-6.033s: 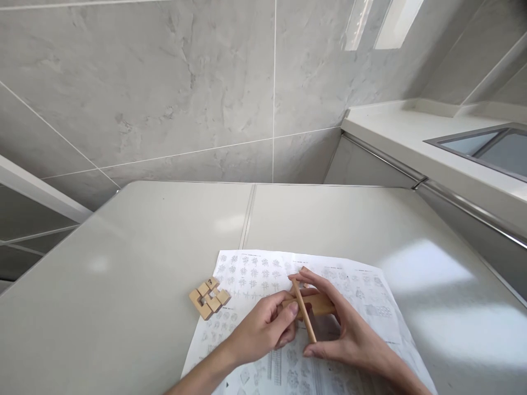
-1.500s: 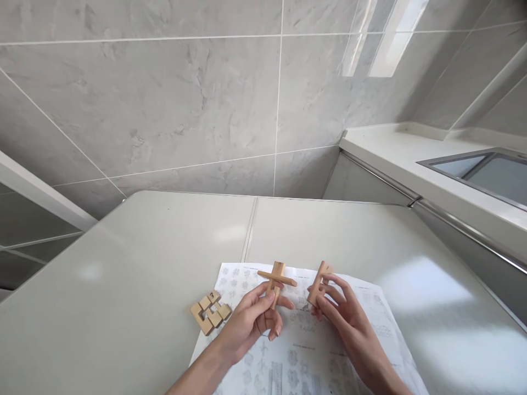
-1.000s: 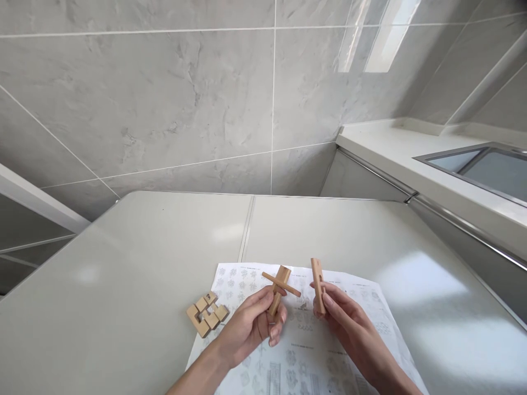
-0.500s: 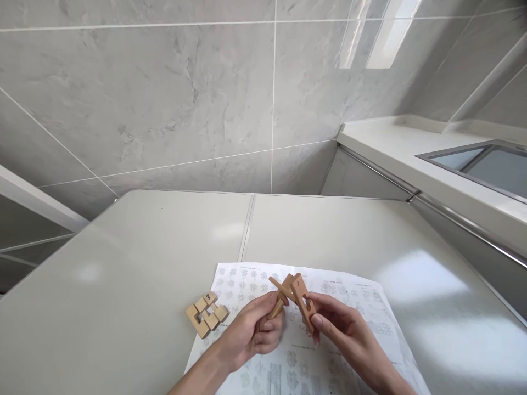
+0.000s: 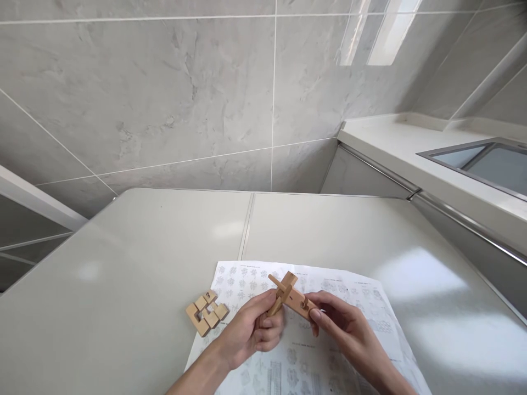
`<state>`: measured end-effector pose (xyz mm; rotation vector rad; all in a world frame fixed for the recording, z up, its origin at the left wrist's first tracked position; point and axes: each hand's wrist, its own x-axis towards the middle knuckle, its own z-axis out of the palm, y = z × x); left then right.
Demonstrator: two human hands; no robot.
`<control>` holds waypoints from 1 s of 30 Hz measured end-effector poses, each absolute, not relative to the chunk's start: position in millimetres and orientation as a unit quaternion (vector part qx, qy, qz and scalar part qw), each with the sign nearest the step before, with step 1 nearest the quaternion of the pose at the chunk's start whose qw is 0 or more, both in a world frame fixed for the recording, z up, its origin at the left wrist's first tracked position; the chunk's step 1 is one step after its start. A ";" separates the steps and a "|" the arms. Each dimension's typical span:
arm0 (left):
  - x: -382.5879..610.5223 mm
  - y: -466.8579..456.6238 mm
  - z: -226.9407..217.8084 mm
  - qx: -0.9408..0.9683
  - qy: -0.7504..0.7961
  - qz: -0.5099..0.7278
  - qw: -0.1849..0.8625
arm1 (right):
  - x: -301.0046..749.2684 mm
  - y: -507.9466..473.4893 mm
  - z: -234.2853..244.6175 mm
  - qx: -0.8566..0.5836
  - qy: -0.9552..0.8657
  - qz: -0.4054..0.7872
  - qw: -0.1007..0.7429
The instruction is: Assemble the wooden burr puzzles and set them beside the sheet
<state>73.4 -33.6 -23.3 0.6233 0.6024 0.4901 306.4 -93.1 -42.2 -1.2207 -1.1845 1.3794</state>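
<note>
Above the printed sheet [image 5: 263, 351], my left hand [image 5: 257, 329] is closed around crossed wooden puzzle pieces [image 5: 281, 299], including a thin stick that juts out to the upper left. My right hand [image 5: 337, 323] pinches the lower right end of a reddish notched wooden piece [image 5: 300, 304] marked with a number. That piece slants down to the right, its upper end against or behind the sticks in my left hand; how far they interlock is hidden. To the left, a lighter block puzzle piece [image 5: 206, 312] marked 3 lies partly on the sheet's edge.
The pale table [image 5: 123, 263] has a seam [image 5: 247, 225] running across it. Behind stands a grey tiled wall [image 5: 164, 99]. A white counter [image 5: 382, 137] with a metal-framed inset [image 5: 477, 156] is on the right.
The reddish notched piece has turned from nearly upright to a slant, its upper end swinging left to meet the pieces in my left hand. My left hand has hardly moved.
</note>
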 end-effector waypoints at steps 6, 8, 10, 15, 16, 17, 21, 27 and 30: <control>73.4 -34.3 -21.5 0.311 0.279 0.230 0.879 | 304.7 -96.1 -42.3 -0.505 -0.468 0.563 0.457; 73.5 -35.5 -21.2 0.314 0.283 0.228 0.877 | 303.7 -95.2 -40.5 -0.508 -0.462 0.564 0.458; 73.7 -36.6 -21.3 0.319 0.285 0.225 0.875 | 303.1 -93.7 -38.6 -0.512 -0.458 0.564 0.459; 73.1 -36.8 -25.0 0.326 0.281 0.220 0.876 | 302.6 -92.8 -38.4 -0.511 -0.460 0.560 0.462; 72.7 -36.5 -26.1 0.325 0.280 0.217 0.877 | 302.7 -93.4 -39.2 -0.514 -0.462 0.555 0.463; 72.2 -36.1 -27.0 0.324 0.278 0.214 0.878 | 302.9 -94.2 -40.1 -0.518 -0.465 0.548 0.464; 71.3 -35.7 -26.9 0.312 0.271 0.205 0.887 | 303.0 -96.1 -42.2 -0.520 -0.471 0.543 0.461; 75.3 -41.5 -21.0 0.306 0.228 0.132 0.915 | 301.0 -92.8 -40.3 -0.490 -0.455 0.584 0.461; 76.4 -43.3 -17.3 0.315 0.228 0.118 0.914 | 302.0 -90.8 -40.5 -0.487 -0.437 0.601 0.459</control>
